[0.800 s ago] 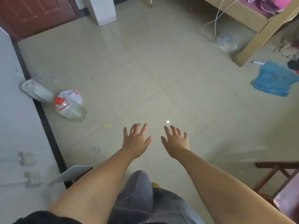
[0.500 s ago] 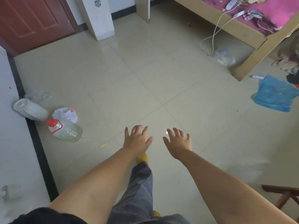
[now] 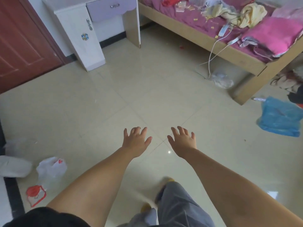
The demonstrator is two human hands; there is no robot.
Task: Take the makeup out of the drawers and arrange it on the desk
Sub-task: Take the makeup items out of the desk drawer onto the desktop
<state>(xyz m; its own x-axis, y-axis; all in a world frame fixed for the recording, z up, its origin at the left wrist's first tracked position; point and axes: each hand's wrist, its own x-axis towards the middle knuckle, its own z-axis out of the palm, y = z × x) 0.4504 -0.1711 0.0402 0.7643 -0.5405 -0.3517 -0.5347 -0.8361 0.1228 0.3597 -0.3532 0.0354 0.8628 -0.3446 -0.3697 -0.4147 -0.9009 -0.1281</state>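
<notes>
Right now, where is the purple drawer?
The purple drawer is at the top of the head view, left of centre, shut, in the white desk between the door and bed.

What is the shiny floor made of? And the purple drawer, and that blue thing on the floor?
The floor looks like glazed ceramic tile: pale, glossy, with thin grout lines and light reflecting off it. The purple drawer seems to be painted or laminated board, smooth and matte, with a small shiny metal-looking handle. The blue thing looks like a thin plastic bag, crinkled and slightly see-through.
</notes>
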